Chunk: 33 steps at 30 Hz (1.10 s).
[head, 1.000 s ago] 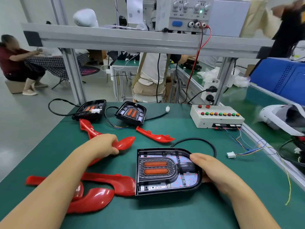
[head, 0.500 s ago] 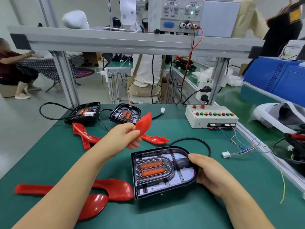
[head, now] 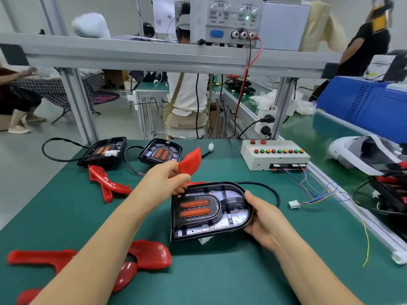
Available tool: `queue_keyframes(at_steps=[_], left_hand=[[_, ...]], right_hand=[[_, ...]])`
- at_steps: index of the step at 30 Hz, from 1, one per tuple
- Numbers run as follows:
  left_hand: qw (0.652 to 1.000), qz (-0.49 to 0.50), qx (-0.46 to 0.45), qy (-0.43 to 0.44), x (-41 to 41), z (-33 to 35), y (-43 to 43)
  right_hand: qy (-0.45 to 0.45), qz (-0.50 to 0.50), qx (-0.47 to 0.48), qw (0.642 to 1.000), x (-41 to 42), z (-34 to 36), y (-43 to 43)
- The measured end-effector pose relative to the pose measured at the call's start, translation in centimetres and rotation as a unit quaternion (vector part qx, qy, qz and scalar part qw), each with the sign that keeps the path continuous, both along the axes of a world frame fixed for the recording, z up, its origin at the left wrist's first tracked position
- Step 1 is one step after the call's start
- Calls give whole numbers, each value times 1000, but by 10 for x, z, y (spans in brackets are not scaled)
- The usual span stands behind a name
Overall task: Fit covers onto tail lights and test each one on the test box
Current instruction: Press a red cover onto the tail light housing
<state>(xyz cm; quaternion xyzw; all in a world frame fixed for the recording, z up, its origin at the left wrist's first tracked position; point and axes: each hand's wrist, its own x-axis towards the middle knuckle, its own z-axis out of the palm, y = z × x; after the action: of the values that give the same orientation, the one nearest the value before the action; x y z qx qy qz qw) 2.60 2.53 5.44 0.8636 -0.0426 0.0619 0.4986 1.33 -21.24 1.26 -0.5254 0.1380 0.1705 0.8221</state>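
At the lower left of the frame, a heap of loose covers (head: 152, 254), all red, lay overlapping on the green table (head: 66, 216), partly hidden by the left forearm. Higher up on the left, a crossed pair of covers (head: 105, 183) lay just in front of the far-left tail light (head: 103, 150), which was bare and had a white plug resting on it and a black cable looping off to the left. Beside it, toward the centre, sat a second bare tail light (head: 161, 153).

In mid frame the left hand (head: 163, 183) pinched the held cover (head: 191, 160) between thumb and fingers. It kept the cover off the table with its broad end pointing up and to the right, just above the upper left corner of the central tail light (head: 209, 210). Whether cover and light touched could not be told. That light, showing two orange strips on its face, was tilted, its left side low near the table. The right hand (head: 262, 214) gripped its rounded right end, thumb over the top rim and fingers curled beneath. A black lead (head: 272, 192) curved behind it.

Further right, a white connector (head: 294, 204) on coloured wires lay on the table, apart from the light. The wires ran up to the test box (head: 275, 154), which had a row of red, green and yellow buttons.
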Motion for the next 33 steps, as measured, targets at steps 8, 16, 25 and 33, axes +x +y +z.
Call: queue_keyframes(at_steps=[8,16,25,33], left_hand=[[981,-13,186,-47,-21,5,-29],[967,-27,210,-141,-32,-10,-59],[944,-42,278,-173,-41,-26,-72],[926,-17,334,-175,-45,-35,-74]], right_hand=[[-5,-3,-27,1000,3,-8,26],[1,27,32,999,4,-9,20],[19,27,50,998,5,-10,16],[14,29,65,997,8,-16,15]])
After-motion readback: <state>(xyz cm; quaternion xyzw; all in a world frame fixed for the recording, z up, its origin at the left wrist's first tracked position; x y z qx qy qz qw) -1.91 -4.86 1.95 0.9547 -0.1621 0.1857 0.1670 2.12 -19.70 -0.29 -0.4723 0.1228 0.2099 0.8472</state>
